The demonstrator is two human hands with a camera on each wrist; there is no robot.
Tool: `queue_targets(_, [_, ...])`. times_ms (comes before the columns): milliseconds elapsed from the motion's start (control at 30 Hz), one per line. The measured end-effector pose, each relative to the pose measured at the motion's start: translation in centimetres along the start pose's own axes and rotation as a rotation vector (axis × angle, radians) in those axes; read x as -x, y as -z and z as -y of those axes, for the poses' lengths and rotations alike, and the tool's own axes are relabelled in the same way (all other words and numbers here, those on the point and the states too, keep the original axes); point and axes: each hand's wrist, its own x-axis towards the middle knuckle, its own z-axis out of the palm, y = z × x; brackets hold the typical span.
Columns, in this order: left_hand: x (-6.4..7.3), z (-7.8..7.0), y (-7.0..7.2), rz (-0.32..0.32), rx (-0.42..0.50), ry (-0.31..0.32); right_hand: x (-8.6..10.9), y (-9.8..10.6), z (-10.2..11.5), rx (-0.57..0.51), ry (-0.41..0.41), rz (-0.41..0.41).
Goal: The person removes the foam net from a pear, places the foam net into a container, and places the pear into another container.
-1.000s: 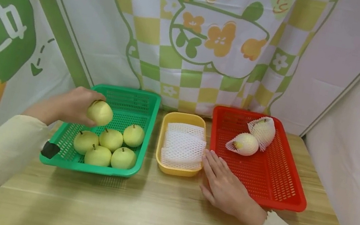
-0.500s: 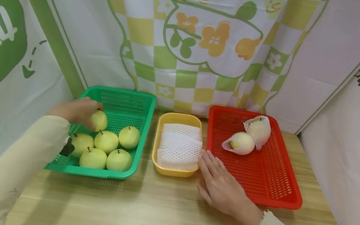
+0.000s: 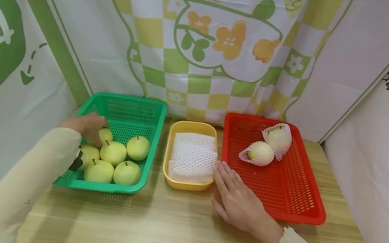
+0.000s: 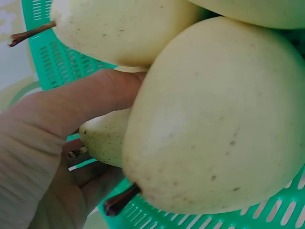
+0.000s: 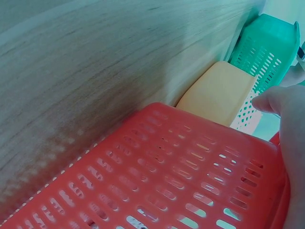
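Observation:
My left hand (image 3: 85, 125) is down inside the green basket (image 3: 157, 141), its thumb and fingers curled round a pale yellow-green pear (image 3: 106, 135). In the left wrist view that pear (image 4: 107, 138) is partly hidden behind a nearer pear (image 4: 219, 119). Several other loose pears (image 3: 113, 153) lie around it. My right hand (image 3: 240, 201) lies with straight fingers at the near left side of the red basket (image 3: 268, 191), fingertips by the right rim of the yellow tray (image 3: 187, 186). White foam net sleeves (image 3: 193, 158) are stacked in the tray.
Two pears in foam nets, one nearer (image 3: 259, 153) and one farther (image 3: 278, 139), lie at the back of the red basket. A wooden table (image 3: 160, 228) carries everything. Printed curtains (image 3: 225, 57) hang behind and at both sides.
My left hand has lowered the pear into the green basket, down beside the others. The right hand has stayed in place. The head view has shifted slightly.

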Motion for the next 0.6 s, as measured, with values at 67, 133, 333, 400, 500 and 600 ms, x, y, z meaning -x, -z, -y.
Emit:
queue_targets(67, [-0.1, 0.0, -0.1, 0.013, 0.004, 0.013, 0.0, 0.1, 0.0, -0.001, -0.002, 0.002])
queue_targets(133, [-0.1, 0.0, -0.1, 0.026, 0.009, 0.031, 0.0, 0.1, 0.1, -0.001, -0.005, 0.006])
queue_targets(333, [0.4, -0.2, 0.3, 0.06, 0.024, 0.048, 0.0, 0.0, 0.2, -0.009, -0.013, 0.017])
queue_targets(400, [0.7, -0.2, 0.6, 0.061, 0.031, 0.048, 0.0, 0.0, 0.2, -0.013, -0.016, 0.019])
queue_targets(500, [1.4, -0.1, 1.4, 0.026, 0.028, 0.03, 0.0, 0.0, 0.1, -0.013, -0.016, 0.013])
queue_targets(600, [2.1, -0.3, 2.4, -0.041, -0.003, -0.021, 0.0, 0.0, 0.1, -0.007, -0.013, 0.005])
